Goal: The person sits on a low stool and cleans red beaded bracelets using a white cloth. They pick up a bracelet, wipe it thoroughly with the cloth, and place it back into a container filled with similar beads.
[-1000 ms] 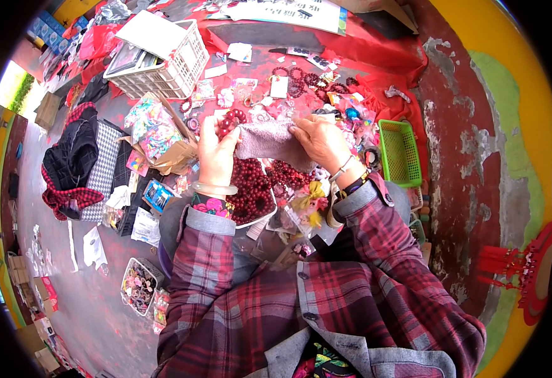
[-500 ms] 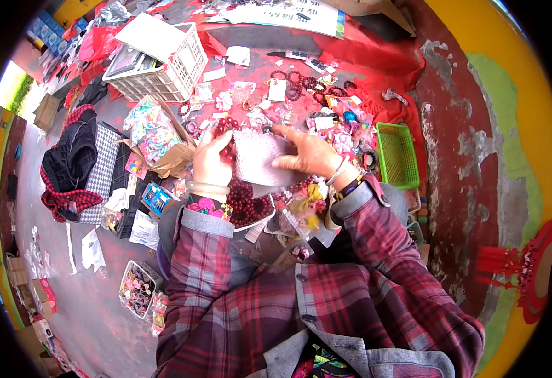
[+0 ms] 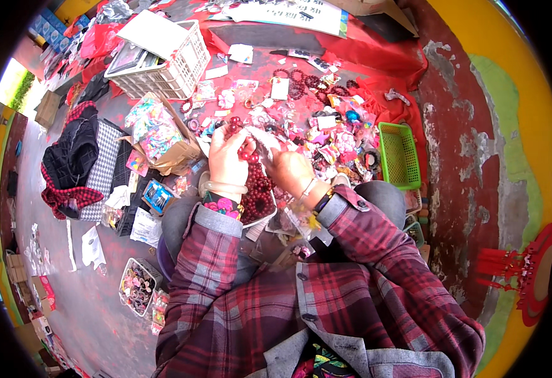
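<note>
My left hand is closed, with a dark red bead bracelet at its fingertips and more red beads under its fingers. My right hand is just to its right, its fingers curled in on a whitish translucent plastic bag. The bag stretches between the two hands, bunched and partly hidden by them. Right below the hands is a white basket heaped with dark red beads.
Hair ornaments and packets lie spread beyond my hands. A green basket stands to the right, near the peeling wall. On the left are an opened carton, a white crate and a small basket of trinkets.
The plastic bag, spread broad and flat before, is now narrow and bunched. My right hand has come left and lower, its fingers curling in. My left hand has shifted slightly right.
</note>
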A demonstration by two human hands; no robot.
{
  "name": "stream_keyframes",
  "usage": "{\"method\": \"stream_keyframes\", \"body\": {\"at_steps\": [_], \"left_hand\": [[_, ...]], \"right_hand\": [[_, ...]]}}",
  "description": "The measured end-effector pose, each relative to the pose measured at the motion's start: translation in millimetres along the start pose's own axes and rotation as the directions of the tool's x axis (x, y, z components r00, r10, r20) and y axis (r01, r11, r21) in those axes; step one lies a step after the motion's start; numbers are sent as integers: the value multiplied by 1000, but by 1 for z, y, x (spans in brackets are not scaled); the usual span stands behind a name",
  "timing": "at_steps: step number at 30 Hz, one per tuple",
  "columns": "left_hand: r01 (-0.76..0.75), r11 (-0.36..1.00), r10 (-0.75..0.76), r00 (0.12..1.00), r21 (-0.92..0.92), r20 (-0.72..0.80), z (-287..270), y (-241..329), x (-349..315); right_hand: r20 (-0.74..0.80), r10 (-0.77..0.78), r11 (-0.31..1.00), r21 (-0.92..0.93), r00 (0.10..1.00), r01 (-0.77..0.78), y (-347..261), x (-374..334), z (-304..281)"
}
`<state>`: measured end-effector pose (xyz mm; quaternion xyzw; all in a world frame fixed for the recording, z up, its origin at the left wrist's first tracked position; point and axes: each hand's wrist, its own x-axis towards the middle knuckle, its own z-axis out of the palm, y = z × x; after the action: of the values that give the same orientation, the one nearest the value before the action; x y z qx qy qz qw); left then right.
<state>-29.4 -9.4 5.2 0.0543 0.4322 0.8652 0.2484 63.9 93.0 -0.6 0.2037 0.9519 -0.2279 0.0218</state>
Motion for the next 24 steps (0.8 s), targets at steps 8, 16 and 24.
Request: {"method": "stream_keyframes", "body": {"at_steps": [8, 16, 24], "left_hand": [[110, 991, -111, 994, 75, 10, -1, -1, -1], [287, 957, -267, 922, -31, 280, 49, 12, -51], [311, 925, -210, 896, -217, 391, 55, 29, -58]], "right_hand": [[-450, -31, 933, 308, 892, 188, 51, 30, 4], [-462, 123, -123, 871, 878, 475, 39, 17, -46], [-673, -44, 905, 285, 738, 314, 54, 5, -127]]}}
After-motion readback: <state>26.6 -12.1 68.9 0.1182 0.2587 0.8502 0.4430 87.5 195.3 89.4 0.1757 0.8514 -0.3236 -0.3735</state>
